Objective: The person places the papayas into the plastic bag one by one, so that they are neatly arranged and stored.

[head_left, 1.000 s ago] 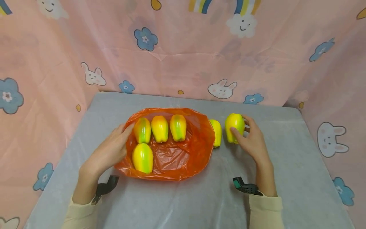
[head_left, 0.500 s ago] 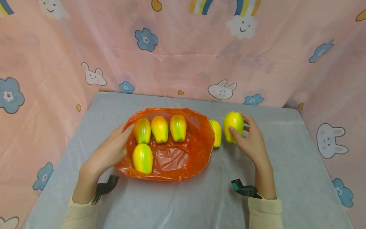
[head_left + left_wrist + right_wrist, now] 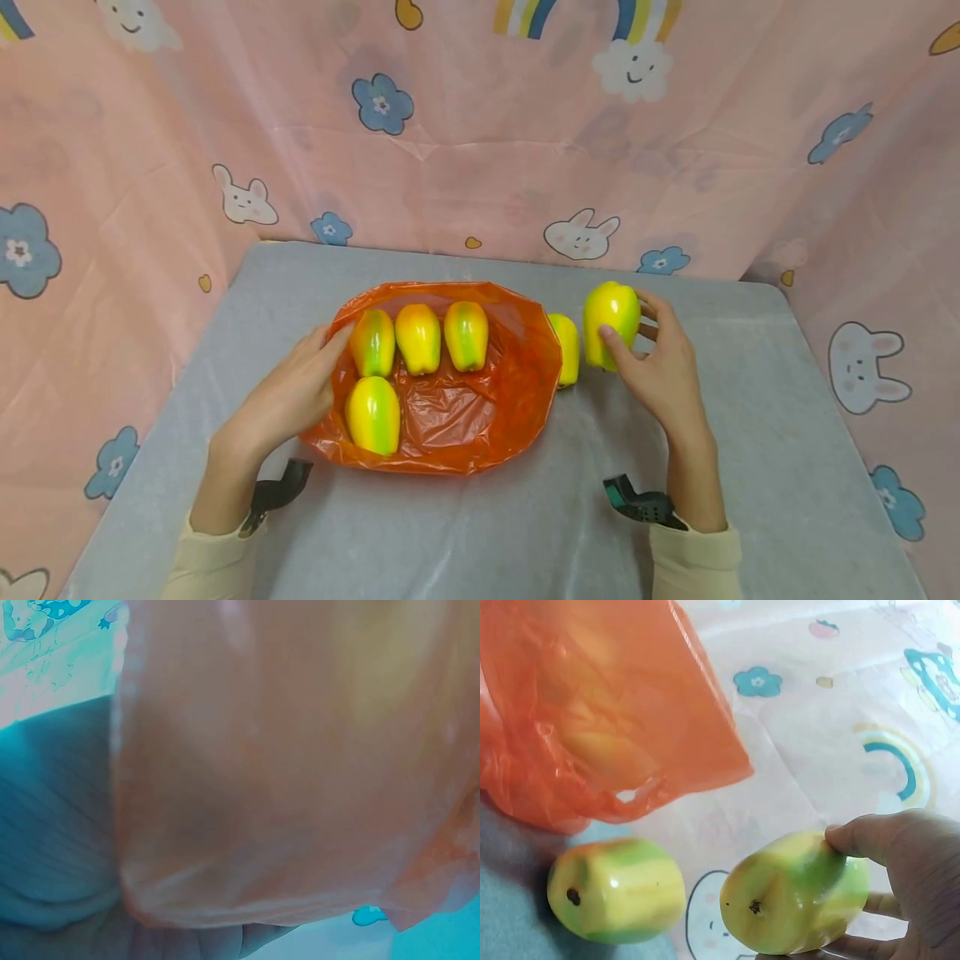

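An orange-red plastic bag [image 3: 450,417] lies with its mouth held wide, and several yellow-green papayas [image 3: 373,415] rest inside it. My left hand [image 3: 288,392] grips the bag's left rim; in the left wrist view the bag film [image 3: 262,787] hides most of the fingers. To the right of the bag, my right hand [image 3: 663,367] holds another papaya [image 3: 611,325] between thumb and fingers, raised off the table. One more papaya [image 3: 566,350] lies against the bag's right side, partly hidden by it in the head view. The right wrist view shows that papaya [image 3: 615,891] whole.
The grey table [image 3: 510,533] has a pink patterned curtain [image 3: 465,167] behind it and at both sides. Dark wrist mounts [image 3: 645,504] stick out inward from both forearms.
My right hand has lifted its papaya and shifted it slightly left, towards the bag. My left hand and the bag have stayed in place.
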`<state>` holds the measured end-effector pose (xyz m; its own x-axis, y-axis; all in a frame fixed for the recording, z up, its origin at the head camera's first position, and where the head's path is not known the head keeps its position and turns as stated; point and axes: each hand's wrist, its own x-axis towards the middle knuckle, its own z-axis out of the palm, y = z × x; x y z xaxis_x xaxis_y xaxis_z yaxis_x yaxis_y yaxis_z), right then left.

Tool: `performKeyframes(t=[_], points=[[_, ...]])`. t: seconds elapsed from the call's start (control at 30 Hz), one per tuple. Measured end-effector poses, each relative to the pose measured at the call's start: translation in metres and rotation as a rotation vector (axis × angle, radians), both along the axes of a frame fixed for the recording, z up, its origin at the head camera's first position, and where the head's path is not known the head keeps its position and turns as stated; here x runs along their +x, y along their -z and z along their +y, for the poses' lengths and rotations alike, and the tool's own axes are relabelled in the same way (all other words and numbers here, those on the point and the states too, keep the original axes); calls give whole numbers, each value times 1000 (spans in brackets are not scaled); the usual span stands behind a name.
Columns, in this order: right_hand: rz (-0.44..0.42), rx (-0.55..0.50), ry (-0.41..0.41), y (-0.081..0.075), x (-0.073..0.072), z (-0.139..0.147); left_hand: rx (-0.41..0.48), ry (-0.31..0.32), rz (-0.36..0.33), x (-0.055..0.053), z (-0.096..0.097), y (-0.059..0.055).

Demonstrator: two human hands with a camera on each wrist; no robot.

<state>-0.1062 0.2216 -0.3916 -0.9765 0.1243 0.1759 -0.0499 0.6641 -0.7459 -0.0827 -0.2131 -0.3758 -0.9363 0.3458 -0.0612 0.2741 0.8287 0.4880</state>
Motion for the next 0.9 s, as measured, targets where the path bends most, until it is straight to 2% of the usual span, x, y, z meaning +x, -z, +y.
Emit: performKeyframes(t=[0.63,0.9], points=[[78,-36,-1,-17,12,-22,-1,-4,-12,-1,1,0],[124,-89,-76,-19,15,-35,-13,6,6,-1,1,0]])
